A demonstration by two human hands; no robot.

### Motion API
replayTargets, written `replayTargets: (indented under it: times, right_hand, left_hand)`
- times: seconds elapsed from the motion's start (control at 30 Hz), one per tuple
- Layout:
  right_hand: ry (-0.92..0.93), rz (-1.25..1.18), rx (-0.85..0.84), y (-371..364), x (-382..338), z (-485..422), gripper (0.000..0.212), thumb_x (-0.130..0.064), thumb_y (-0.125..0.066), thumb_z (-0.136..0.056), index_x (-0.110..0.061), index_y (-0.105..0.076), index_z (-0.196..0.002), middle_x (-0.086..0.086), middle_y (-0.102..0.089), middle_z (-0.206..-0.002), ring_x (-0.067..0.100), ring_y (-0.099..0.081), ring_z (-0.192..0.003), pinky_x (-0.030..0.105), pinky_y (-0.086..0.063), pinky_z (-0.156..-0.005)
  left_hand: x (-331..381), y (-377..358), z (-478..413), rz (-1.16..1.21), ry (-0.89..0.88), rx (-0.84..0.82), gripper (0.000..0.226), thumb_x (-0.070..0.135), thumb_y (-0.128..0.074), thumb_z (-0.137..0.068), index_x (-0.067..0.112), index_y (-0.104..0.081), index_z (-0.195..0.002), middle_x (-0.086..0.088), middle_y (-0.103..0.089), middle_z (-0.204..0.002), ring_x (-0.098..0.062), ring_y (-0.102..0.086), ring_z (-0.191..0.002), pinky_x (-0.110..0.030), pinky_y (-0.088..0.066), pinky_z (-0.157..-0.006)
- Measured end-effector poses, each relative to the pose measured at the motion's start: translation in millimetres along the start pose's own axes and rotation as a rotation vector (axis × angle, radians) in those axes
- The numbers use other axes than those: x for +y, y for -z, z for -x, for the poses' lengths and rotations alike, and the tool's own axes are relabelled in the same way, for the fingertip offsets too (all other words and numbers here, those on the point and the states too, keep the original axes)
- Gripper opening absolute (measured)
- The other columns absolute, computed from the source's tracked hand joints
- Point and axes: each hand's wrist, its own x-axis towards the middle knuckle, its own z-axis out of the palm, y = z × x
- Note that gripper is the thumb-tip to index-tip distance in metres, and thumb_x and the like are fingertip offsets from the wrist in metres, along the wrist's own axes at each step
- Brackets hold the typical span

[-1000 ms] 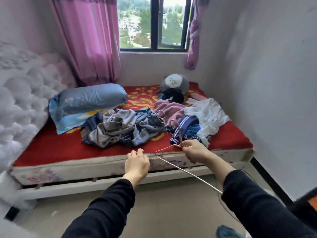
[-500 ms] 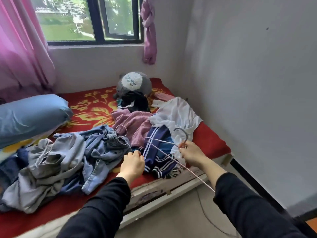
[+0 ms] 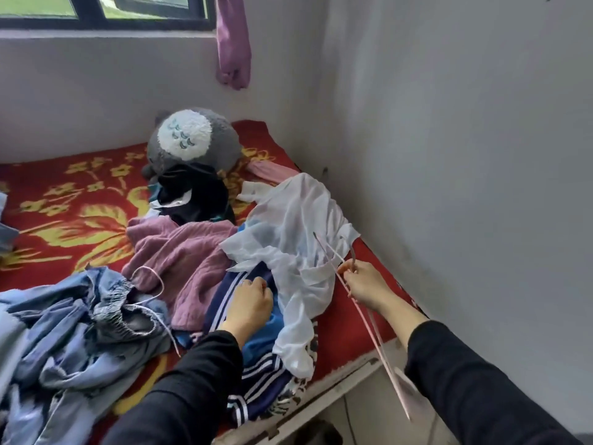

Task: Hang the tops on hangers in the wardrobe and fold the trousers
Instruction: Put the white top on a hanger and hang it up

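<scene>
Right hand point(image 3: 364, 285) pinching thin hanger point(image 3: 389, 380), left hand point(image 3: 250, 305) curled over striped navy cloth point(image 3: 221, 305)

Red floral bed point(image 3: 80, 200): blue trousers point(image 3: 64, 332), mauve top point(image 3: 179, 252), white top point(image 3: 288, 239), navy striped garment point(image 3: 256, 374), grey plush point(image 3: 199, 139).

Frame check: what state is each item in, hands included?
Right hand: pinching the pink hanger near its hook.
Left hand: fingers curled over the navy striped garment; grip unclear.
White top: crumpled, unhung.
Mauve top: crumpled, unhung.
Blue trousers: heaped, unfolded.
Second hanger: lying loose on the clothes.
Curtain: knotted up.
</scene>
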Motion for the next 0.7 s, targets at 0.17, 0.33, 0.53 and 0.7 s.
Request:
replayTargets:
  times: [0.17, 0.33, 0.53, 0.7]
  right_hand:
    - [-0.084, 0.026, -0.055, 26.1, 44.1, -128.5, 0.029, -0.008, -0.041, -0.089, -0.022, -0.066, -0.088, -0.008, -0.054, -0.068, 0.018, -0.055, -0.067, 0.034, -0.052, -0.067]
    - [-0.163, 0.151, -0.019, 33.3, 94.0, -222.9, 0.030, -0.013, -0.036, -0.094, -0.023, -0.064, -0.098, 0.000, -0.059, -0.099, 0.010, -0.054, -0.065, 0.020, -0.035, -0.048]
    - [-0.231, 0.276, -0.023, 0.7, 155.5, -286.5, 0.020, -0.018, -0.044, -0.095, -0.019, -0.063, -0.101, 0.001, -0.045, -0.107, 0.007, -0.045, -0.066, 0.026, -0.037, -0.061]
    - [-0.187, 0.264, -0.088, -56.9, 184.0, -313.0, 0.025, -0.027, -0.050, -0.096, -0.012, -0.061, -0.080, 0.014, -0.059, -0.100, 0.015, -0.048, -0.072, 0.028, -0.036, -0.067]
  left_hand:
    - [44.4, -67.6, -96.2, -0.061, 0.093, -0.120, 0.029, 0.020, -0.039, -0.096, 0.009, -0.058, -0.115, -0.015, -0.055, -0.120, -0.031, -0.041, -0.116, -0.035, -0.034, -0.097]
    - [71.2, -129.5, -164.8, 0.027, 0.095, -0.207, 0.038, 0.019, -0.037, -0.097, 0.011, -0.054, -0.129, -0.003, -0.052, -0.133, -0.022, -0.033, -0.128, -0.027, -0.029, -0.104]
    - [56.6, -189.9, -229.0, -0.137, 0.044, -0.255, 0.042, 0.016, -0.043, -0.095, 0.015, -0.045, -0.136, 0.000, -0.043, -0.141, -0.020, -0.028, -0.133, -0.030, -0.034, -0.101]
    - [34.7, -224.3, -252.3, -0.271, 0.020, -0.257, 0.036, 0.016, -0.047, -0.092, 0.017, -0.048, -0.127, 0.002, -0.048, -0.129, -0.020, -0.033, -0.123, -0.029, -0.031, -0.092]
